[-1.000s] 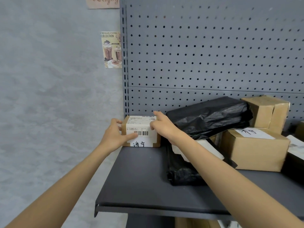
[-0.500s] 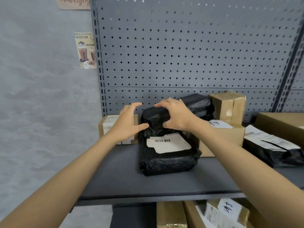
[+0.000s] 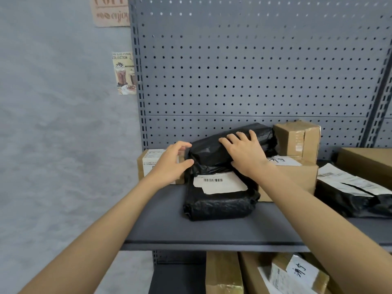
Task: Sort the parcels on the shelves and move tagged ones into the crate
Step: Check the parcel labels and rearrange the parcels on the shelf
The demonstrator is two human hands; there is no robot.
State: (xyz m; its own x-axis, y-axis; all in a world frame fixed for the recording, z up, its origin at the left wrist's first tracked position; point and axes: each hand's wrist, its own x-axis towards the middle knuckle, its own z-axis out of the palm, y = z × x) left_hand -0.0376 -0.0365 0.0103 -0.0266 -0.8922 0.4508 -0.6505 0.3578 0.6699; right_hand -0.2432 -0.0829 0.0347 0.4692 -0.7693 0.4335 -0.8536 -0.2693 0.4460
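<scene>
A black plastic-wrapped parcel [image 3: 210,154] lies on top of a second black parcel [image 3: 218,205], which carries a white barcode label. My left hand [image 3: 170,164] cups the upper parcel's left end, thumb below and fingers above. My right hand [image 3: 246,153] lies over its top with the fingers spread and the thumb tucked under the front edge. A small cardboard box with a white label [image 3: 146,164] stands left of the parcels, partly hidden by my left hand. Right of them is a box with a handwritten tag [image 3: 294,175]. No crate is in view.
The grey shelf [image 3: 165,225] has a pegboard back. A small brown box [image 3: 297,139] sits on the tagged box. Further right lie a black labelled bag [image 3: 347,198] and a large carton [image 3: 367,164]. The lower shelf holds cartons [image 3: 222,272], one with a handwritten tag [image 3: 301,270].
Both hands left the small labelled box and moved right onto the upper black parcel. My view shifted right and now shows more of the shelf.
</scene>
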